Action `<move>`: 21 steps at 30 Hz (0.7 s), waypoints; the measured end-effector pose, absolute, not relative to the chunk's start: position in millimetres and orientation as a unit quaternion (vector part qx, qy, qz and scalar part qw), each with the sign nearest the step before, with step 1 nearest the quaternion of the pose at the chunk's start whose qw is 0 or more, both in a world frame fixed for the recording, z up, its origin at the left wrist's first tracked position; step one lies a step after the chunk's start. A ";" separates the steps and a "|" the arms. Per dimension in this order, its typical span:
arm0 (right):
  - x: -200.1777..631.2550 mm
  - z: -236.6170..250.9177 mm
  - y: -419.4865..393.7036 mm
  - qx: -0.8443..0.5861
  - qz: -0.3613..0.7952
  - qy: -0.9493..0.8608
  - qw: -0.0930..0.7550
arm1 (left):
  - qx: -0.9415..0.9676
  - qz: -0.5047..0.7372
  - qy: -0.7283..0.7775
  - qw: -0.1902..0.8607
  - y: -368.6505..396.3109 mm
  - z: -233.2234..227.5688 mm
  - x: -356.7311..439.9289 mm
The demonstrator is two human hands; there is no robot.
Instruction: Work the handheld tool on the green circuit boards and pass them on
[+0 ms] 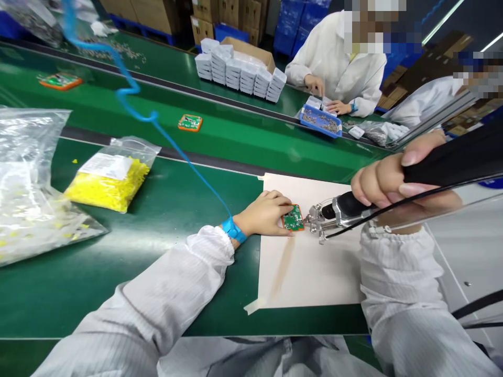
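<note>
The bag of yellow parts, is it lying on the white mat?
No, the bag of yellow parts lies on the green table, well left of the white mat.

Lower centre, the beige mat (pixel 310 272) lies bare below the circuit board (pixel 293 218). At left, the bag of yellow parts (pixel 108 180) and a clear bag (pixel 27 193) crowd the green table (pixel 165 209); a blue cord (pixel 173 144) crosses above it.
</note>
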State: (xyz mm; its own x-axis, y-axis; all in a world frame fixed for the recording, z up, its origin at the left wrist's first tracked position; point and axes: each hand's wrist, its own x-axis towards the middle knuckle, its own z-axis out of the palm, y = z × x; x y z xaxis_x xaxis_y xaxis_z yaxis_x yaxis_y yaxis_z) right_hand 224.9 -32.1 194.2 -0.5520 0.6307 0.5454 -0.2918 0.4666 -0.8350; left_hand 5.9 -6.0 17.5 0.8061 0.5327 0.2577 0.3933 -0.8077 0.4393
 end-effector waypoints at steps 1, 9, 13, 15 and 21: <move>224.7 194.1 -31.4 -0.113 0.504 -0.724 0.456 | 0.932 0.187 0.250 0.185 -6.1 17.8 6.0; 225.7 191.0 -30.9 -0.093 0.500 -0.732 0.454 | 0.931 0.195 0.248 0.185 -5.0 16.1 6.8; 233.1 193.0 -31.6 -0.115 0.508 -0.733 0.436 | 0.932 0.187 0.251 0.181 -4.9 16.9 7.1; 235.2 193.5 -29.7 -0.115 0.511 -0.734 0.433 | 0.932 0.189 0.253 0.179 -5.0 16.9 7.2; 213.3 183.5 -31.8 -0.101 0.506 -0.721 0.463 | 0.931 0.185 0.256 0.183 -5.5 16.7 6.4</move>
